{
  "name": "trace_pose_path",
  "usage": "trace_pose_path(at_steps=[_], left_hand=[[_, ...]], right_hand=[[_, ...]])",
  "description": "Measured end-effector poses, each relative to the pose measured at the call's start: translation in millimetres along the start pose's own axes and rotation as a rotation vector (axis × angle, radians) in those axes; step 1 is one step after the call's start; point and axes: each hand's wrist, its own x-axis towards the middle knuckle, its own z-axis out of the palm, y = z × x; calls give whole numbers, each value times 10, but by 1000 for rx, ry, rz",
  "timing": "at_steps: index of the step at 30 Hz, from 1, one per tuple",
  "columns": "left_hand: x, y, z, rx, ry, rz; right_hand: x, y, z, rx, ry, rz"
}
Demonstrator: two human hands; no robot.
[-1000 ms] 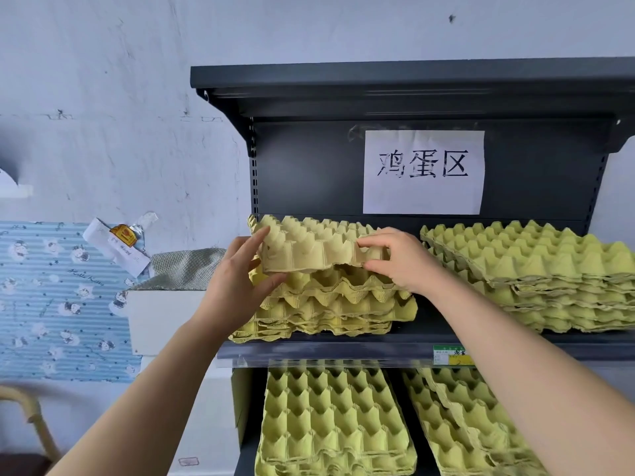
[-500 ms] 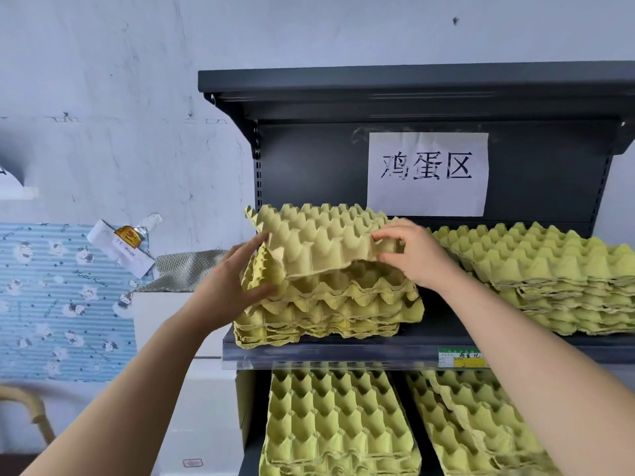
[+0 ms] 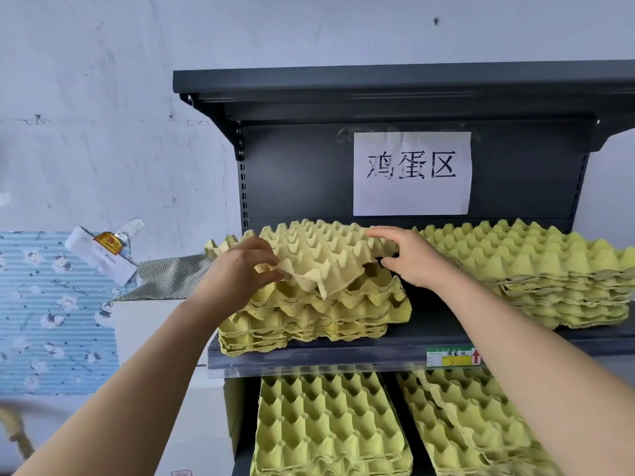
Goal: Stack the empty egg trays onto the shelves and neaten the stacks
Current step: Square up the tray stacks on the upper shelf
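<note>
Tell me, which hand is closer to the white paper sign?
The right hand: it sits just below the sign. The left hand pinches a corner of the top tray, farther left.

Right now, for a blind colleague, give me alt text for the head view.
Two bare hands hold the top egg tray over the left stack on a dark shelf, the left hand pinching its front corner, the right hand gripping its right edge. A second stack sits alongside, a paper sign hangs behind, more trays lie below.
</note>
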Motion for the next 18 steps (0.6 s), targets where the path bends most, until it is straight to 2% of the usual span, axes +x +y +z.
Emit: trace_pose_path(at_steps=[4,7,10,12,15,18], left_hand=[[53,158,155,-22,11,10],[134,304,249,-10,-14,2],[184,405,302,-23,-59,-12],[173,368,289,16,-94,-30],[138,160,178,208,-141,-153],[120,9,54,208,-151,-241]], right_hand=[[-153,-169,17,153,-96,-104],[-192,-231,73,214,-184,-115],[-189,-161,122,126,-158,-71],[-174,-85,124,149,-133,-51],[-137,5,83,213,-89,-73],[-101,30,45,232,-55,-101]])
